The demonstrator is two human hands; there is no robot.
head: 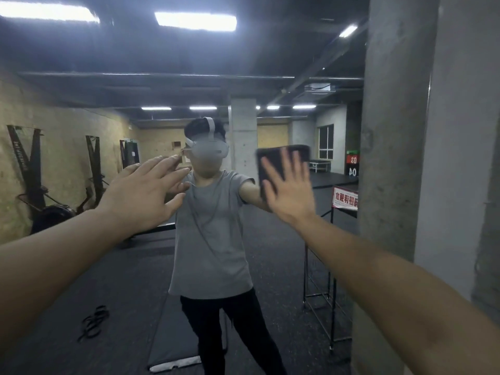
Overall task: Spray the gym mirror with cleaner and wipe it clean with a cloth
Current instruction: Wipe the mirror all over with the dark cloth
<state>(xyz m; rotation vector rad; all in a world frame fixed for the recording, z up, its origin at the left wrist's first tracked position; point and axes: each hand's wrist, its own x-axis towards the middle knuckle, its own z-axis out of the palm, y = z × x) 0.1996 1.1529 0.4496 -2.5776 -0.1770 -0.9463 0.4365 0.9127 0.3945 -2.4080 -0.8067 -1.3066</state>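
The gym mirror [81, 266] fills most of the head view and reflects a person in a grey shirt and a headset. A dark cloth [273, 158] lies flat against the glass at upper right of centre. My right hand [290, 186] presses it to the mirror with straight, spread fingers. My left hand [147, 192] is raised at left of centre, fingers straight and together, holding nothing; whether it touches the glass I cannot tell. No spray bottle is in view.
A grey concrete pillar [397, 131] borders the mirror on the right. In the reflection are a metal rack with a red-lettered sign [345, 197], a floor mat [176, 345], black straps on the floor [93, 322] and rowing machines along the wooden wall.
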